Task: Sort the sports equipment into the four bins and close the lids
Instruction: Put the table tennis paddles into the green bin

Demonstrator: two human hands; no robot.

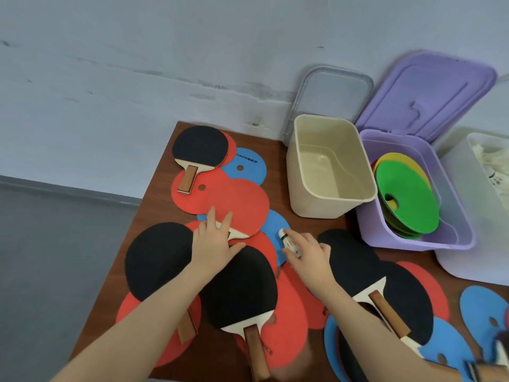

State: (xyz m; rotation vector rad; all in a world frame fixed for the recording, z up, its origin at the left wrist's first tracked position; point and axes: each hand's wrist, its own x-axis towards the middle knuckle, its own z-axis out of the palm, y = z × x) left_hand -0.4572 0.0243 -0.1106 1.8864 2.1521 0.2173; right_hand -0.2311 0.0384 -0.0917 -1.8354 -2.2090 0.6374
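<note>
While the brown table (154,213) fills most of the view, the bins stand together at about two o'clock. The purple bin (413,241) is the biggest one seen whole; its purple lid (429,92) is tipped up and back, and inside it lean flat discs, a green disc (407,197) in front and a yellow disc (399,158) behind it. Just beside it, toward twelve o'clock, is the cream bin (316,208), with a see-through lid (330,95) propped against the wall behind. At three o'clock a white bin (468,260) is cut off by the edge, and white feathery things show in it. Paddles and flat discs lie all over the table, on top of each other. A black paddle (201,147) sits at eleven o'clock on red and blue discs. A red paddle (242,205) lies in the middle, and the left hand (214,244) rests on its neck with fingers spread out and loose. More black paddles lie at six o'clock and five o'clock. The right hand (308,255), in the middle, pinches a small white shuttlecock (289,241) over a blue disc (272,224)
</note>
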